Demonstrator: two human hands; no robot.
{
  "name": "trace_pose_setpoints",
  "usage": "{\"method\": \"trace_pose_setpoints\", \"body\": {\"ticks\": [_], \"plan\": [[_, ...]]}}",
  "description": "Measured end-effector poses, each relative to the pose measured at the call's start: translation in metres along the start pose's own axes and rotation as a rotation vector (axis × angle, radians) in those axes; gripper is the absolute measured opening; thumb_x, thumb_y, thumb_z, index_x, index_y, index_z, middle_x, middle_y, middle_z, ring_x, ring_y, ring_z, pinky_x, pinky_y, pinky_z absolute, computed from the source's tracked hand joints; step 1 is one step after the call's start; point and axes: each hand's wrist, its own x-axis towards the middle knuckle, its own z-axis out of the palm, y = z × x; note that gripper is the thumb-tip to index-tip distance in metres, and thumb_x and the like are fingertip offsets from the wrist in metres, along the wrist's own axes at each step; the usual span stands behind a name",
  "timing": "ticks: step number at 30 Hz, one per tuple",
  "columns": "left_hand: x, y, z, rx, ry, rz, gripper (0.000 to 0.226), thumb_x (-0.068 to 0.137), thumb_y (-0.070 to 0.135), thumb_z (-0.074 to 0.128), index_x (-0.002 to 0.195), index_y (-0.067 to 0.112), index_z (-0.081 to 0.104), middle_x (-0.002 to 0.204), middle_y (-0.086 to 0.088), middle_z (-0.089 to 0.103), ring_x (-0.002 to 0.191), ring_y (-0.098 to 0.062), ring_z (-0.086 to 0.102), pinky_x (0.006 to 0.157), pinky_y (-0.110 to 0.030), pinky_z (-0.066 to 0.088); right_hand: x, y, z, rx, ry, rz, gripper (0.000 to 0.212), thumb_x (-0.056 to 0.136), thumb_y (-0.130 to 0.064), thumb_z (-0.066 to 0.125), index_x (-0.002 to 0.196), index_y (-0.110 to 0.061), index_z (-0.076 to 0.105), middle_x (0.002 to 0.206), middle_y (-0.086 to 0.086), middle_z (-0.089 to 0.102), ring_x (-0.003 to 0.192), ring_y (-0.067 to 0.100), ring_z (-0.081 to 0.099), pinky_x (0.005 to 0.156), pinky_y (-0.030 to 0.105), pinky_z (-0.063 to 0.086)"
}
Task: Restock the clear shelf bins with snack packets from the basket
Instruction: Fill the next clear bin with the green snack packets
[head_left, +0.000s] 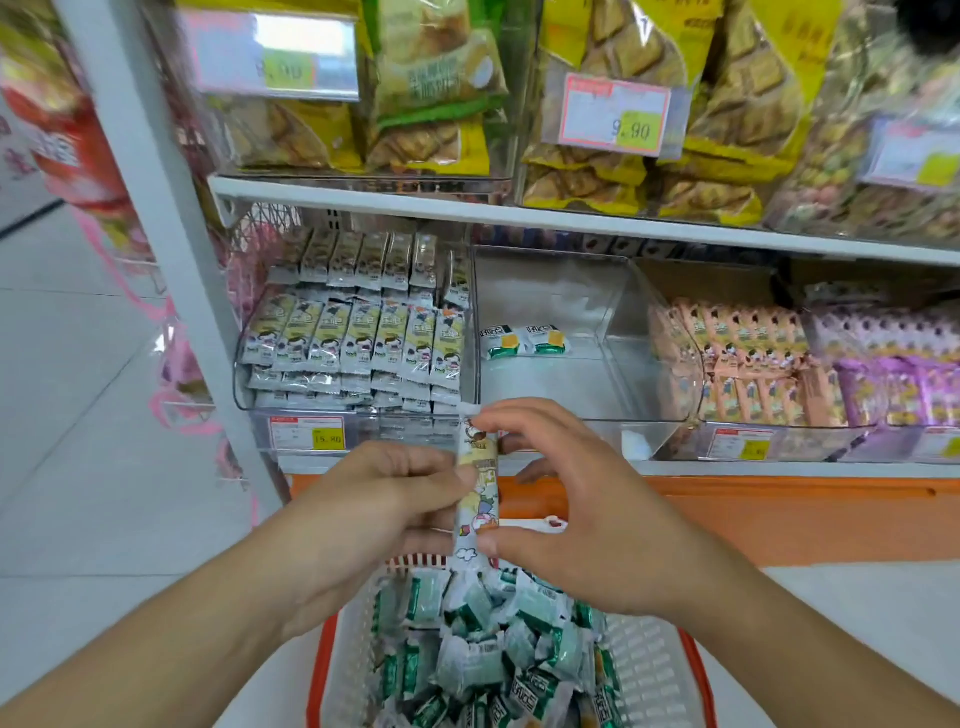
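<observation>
Both hands hold one long snack packet upright above the basket. My left hand grips its left side with curled fingers. My right hand pinches it between the fingertips at the top and the thumb at the bottom. The white basket with an orange rim is full of green-and-white snack packets. Straight ahead on the lower shelf stands a nearly bare clear bin with two green-and-white packets lying at its back.
A clear bin packed with rows of pale green packets stands left of it, and bins of pink and purple packets to the right. The shelf above carries bins of yellow bags. A white upright post rises at the left.
</observation>
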Motion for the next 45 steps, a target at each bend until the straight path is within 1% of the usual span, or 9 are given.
{"method": "trace_pose_setpoints", "body": {"ticks": [4, 8, 13, 22, 29, 36, 38, 41, 45], "plan": [[0.005, 0.000, -0.005, 0.041, 0.039, 0.003, 0.021, 0.095, 0.029, 0.071, 0.095, 0.010, 0.079, 0.076, -0.011, 0.062, 0.074, -0.021, 0.058, 0.084, -0.036, 0.053, 0.003, -0.001, 0.005, -0.029, 0.050, 0.048, 0.083, 0.082, -0.052, 0.084, 0.148, -0.053, 0.035, 0.142, -0.033, 0.036, 0.131, -0.008, 0.041, 0.105, 0.018, 0.039], [0.005, 0.003, -0.009, 0.081, 0.067, -0.037, 0.040, 0.073, 0.039, 0.084, 0.110, 0.025, 0.078, 0.108, -0.003, 0.078, 0.111, -0.026, 0.071, 0.108, -0.053, 0.048, 0.009, 0.002, 0.014, -0.105, 0.134, 0.077, 0.079, 0.075, -0.070, 0.080, 0.142, -0.049, 0.044, 0.129, -0.024, 0.034, 0.128, -0.002, 0.040, 0.103, 0.020, 0.039], [0.006, 0.006, -0.021, 0.003, 0.193, -0.027, 0.036, 0.077, 0.015, 0.087, 0.111, 0.008, 0.074, 0.089, -0.012, 0.076, 0.078, -0.022, 0.071, 0.064, -0.034, 0.048, 0.010, 0.001, 0.014, -0.202, 0.168, 0.006, 0.038, 0.090, -0.034, 0.077, 0.117, -0.036, 0.051, 0.129, -0.025, 0.038, 0.123, 0.001, 0.045, 0.094, 0.012, 0.037], [0.003, -0.001, -0.013, -0.057, 0.239, -0.009, 0.024, 0.094, 0.032, 0.073, 0.097, 0.009, 0.080, 0.092, -0.013, 0.078, 0.080, -0.026, 0.071, 0.084, -0.045, 0.062, 0.012, -0.023, 0.033, 0.078, 0.177, 0.091, 0.034, 0.087, -0.042, 0.082, 0.103, -0.036, 0.052, 0.087, -0.013, 0.066, 0.081, 0.009, 0.062, 0.070, 0.020, 0.048], [0.006, -0.001, -0.009, -0.121, 0.268, -0.005, 0.022, 0.099, 0.029, 0.067, 0.106, 0.011, 0.077, 0.100, -0.014, 0.079, 0.098, -0.031, 0.076, 0.081, -0.039, 0.061, 0.017, -0.015, 0.032, 0.012, 0.234, 0.069, 0.059, 0.080, -0.050, 0.085, 0.126, -0.041, 0.048, 0.135, -0.027, 0.038, 0.129, -0.001, 0.047, 0.101, 0.024, 0.046], [0.009, 0.003, -0.010, -0.228, 0.245, -0.014, 0.020, 0.102, 0.023, 0.064, 0.114, 0.009, 0.072, 0.112, -0.014, 0.077, 0.103, -0.033, 0.075, 0.091, -0.047, 0.061, 0.032, -0.009, 0.027, 0.212, 0.258, 0.099, 0.052, 0.078, -0.031, 0.091, 0.119, -0.036, 0.058, 0.139, -0.026, 0.056, 0.124, 0.002, 0.058, 0.105, 0.034, 0.050], [0.010, 0.010, -0.014, -0.070, 0.272, 0.051, 0.017, 0.102, 0.029, 0.062, 0.112, 0.021, 0.074, 0.111, 0.000, 0.078, 0.101, -0.020, 0.075, 0.094, -0.042, 0.057, 0.046, -0.006, 0.017, 0.232, 0.299, 0.113, 0.056, 0.077, -0.032, 0.092, 0.122, -0.039, 0.058, 0.132, -0.024, 0.061, 0.117, 0.002, 0.061, 0.100, 0.033, 0.052], [0.010, 0.013, -0.032, 0.723, 0.401, 0.252, 0.024, 0.103, 0.040, 0.055, 0.126, 0.037, 0.061, 0.125, 0.021, 0.062, 0.099, 0.001, 0.062, 0.085, -0.011, 0.044, 0.084, 0.004, -0.007, 0.190, 0.341, 0.131, 0.055, 0.079, -0.036, 0.090, 0.121, -0.045, 0.055, 0.125, -0.024, 0.063, 0.110, -0.003, 0.061, 0.092, 0.024, 0.053], [0.016, -0.002, -0.053, 1.367, 0.461, 0.238, 0.064, 0.103, 0.043, 0.047, 0.160, 0.026, 0.025, 0.162, 0.007, 0.028, 0.149, -0.015, 0.029, 0.123, -0.031, 0.026, 0.160, 0.034, -0.032, 0.203, 0.370, 0.168, 0.055, 0.082, -0.027, 0.089, 0.125, -0.029, 0.056, 0.119, -0.011, 0.066, 0.104, 0.007, 0.067, 0.093, 0.030, 0.056]]}}
